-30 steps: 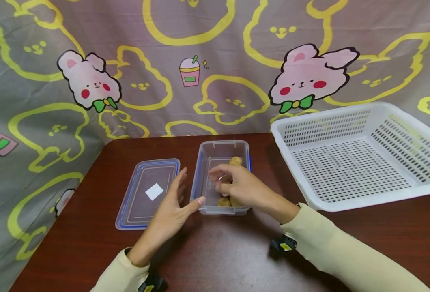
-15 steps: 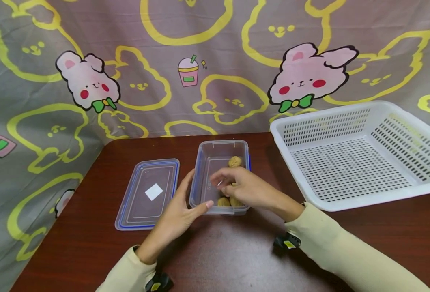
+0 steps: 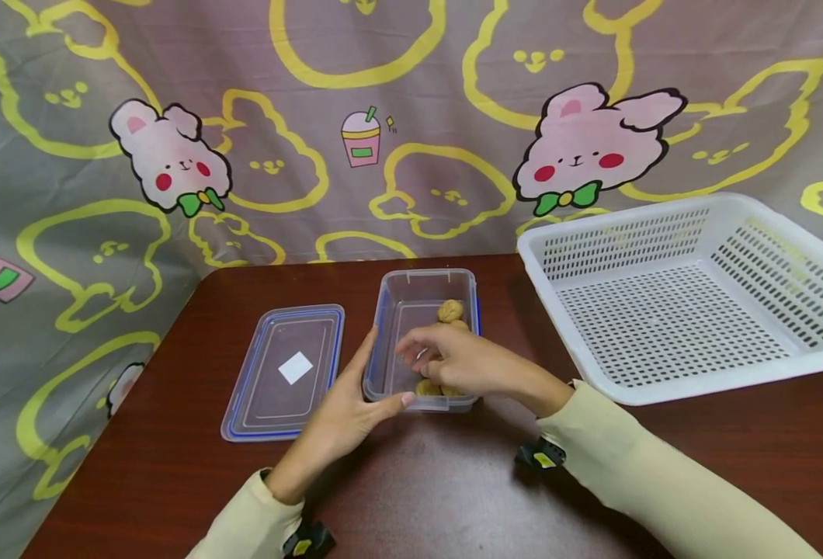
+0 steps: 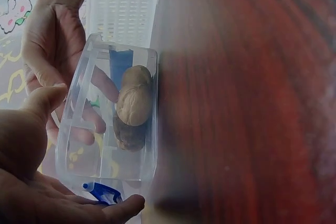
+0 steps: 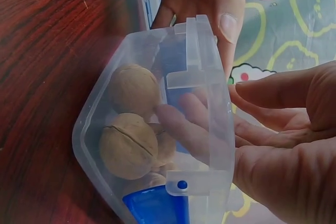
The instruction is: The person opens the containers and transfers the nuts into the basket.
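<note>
2 hands (image 3: 342, 415) (image 3: 470, 361) | 1 container (image 3: 428, 286) | 1 lid (image 3: 272, 392) | 1 basket (image 3: 726, 380) | at least 4 walnuts (image 3: 449, 311)

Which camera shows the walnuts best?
The right wrist view: the walnuts look biggest there, one shell's seam showing through the clear plastic box. The left wrist view shows them smaller and dimmer through the box. The head view shows them tiny, partly hidden by the right hand.

I've got a clear rectangular plastic container (image 3: 425, 287), open-topped and upright, long sides running near to far, with blue clips (image 5: 160, 205) outside its walls. Tan, round, seamed walnuts (image 3: 449, 311) bunch inside along the right; some hidden, so I can't count them.
</note>
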Action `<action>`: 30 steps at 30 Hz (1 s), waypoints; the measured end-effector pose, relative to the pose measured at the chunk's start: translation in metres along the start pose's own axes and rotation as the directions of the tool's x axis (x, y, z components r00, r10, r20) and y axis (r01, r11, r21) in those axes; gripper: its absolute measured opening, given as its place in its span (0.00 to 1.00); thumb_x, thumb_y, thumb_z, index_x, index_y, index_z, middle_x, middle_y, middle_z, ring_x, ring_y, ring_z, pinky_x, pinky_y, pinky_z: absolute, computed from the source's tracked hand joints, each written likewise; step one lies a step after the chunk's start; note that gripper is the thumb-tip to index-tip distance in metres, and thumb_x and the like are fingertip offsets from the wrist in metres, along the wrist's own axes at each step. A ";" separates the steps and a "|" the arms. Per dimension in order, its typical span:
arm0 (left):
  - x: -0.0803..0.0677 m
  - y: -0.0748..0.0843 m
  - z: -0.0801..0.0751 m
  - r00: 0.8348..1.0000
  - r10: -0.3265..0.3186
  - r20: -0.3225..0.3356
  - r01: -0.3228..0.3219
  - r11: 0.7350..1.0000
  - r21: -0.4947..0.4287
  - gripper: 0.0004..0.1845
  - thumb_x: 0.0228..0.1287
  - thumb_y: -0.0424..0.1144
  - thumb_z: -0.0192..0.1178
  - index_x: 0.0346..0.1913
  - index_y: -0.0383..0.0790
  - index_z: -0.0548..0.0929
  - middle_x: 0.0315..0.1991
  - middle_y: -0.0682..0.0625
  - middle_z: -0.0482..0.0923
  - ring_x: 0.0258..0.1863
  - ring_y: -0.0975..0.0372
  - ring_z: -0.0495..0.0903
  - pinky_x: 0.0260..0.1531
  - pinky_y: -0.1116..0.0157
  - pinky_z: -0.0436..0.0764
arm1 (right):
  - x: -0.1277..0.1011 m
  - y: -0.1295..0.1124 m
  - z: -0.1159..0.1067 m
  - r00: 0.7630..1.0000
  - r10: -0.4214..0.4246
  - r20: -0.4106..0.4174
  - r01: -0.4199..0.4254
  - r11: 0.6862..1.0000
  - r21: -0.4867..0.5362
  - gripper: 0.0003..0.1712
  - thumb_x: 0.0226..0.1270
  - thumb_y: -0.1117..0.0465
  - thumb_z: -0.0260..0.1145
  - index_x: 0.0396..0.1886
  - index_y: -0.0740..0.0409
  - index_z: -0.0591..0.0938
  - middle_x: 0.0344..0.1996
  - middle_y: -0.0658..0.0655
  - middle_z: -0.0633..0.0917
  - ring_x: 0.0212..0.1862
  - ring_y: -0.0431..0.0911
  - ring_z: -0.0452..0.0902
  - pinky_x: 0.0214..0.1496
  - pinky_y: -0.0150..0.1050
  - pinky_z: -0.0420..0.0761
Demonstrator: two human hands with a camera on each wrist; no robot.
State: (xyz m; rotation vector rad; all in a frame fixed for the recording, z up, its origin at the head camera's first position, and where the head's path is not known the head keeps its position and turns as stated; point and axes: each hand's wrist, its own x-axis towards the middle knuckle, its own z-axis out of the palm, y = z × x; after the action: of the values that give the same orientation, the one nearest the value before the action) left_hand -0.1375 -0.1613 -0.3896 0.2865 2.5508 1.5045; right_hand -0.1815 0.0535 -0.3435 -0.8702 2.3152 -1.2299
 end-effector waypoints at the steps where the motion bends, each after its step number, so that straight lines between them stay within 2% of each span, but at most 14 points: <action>1: 0.000 0.000 0.000 1.000 -0.007 0.001 0.007 1.000 0.001 0.58 0.65 0.44 0.74 0.86 0.41 0.44 0.85 0.40 0.50 0.80 0.45 0.60 0.79 0.42 0.59 | 0.000 -0.001 0.000 1.000 0.003 0.002 -0.003 1.000 -0.003 0.23 0.68 0.75 0.55 0.60 0.67 0.83 0.51 0.65 0.88 0.52 0.51 0.85 0.56 0.42 0.85; 9: 0.001 -0.001 0.000 0.999 -0.034 0.018 0.034 0.999 0.023 0.61 0.64 0.46 0.75 0.86 0.43 0.41 0.86 0.41 0.46 0.82 0.45 0.54 0.79 0.41 0.56 | 0.002 -0.003 0.000 1.000 0.004 0.022 -0.003 0.999 -0.036 0.23 0.67 0.76 0.56 0.60 0.69 0.82 0.51 0.65 0.87 0.53 0.52 0.84 0.57 0.42 0.84; 23: 0.003 -0.001 0.000 1.000 -0.014 0.028 0.014 1.000 0.003 0.61 0.64 0.44 0.75 0.86 0.42 0.40 0.85 0.39 0.46 0.77 0.44 0.65 0.77 0.42 0.62 | 0.011 -0.002 0.005 0.999 0.036 0.025 -0.035 0.998 -0.060 0.23 0.65 0.77 0.57 0.59 0.69 0.82 0.50 0.66 0.88 0.53 0.51 0.83 0.55 0.40 0.83; 30: 0.003 0.000 0.000 0.999 -0.006 0.033 0.006 1.000 -0.014 0.61 0.65 0.43 0.74 0.86 0.43 0.39 0.85 0.38 0.48 0.73 0.45 0.71 0.77 0.44 0.64 | 0.014 -0.004 0.010 0.998 0.060 0.029 -0.058 0.997 -0.053 0.27 0.59 0.79 0.59 0.59 0.68 0.83 0.50 0.66 0.88 0.50 0.49 0.84 0.51 0.38 0.84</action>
State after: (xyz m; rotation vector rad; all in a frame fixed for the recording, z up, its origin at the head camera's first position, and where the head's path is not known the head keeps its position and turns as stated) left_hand -0.1403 -0.1612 -0.3898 0.2991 2.5124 1.5017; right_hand -0.1852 0.0363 -0.3459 -0.8262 2.3412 -1.1291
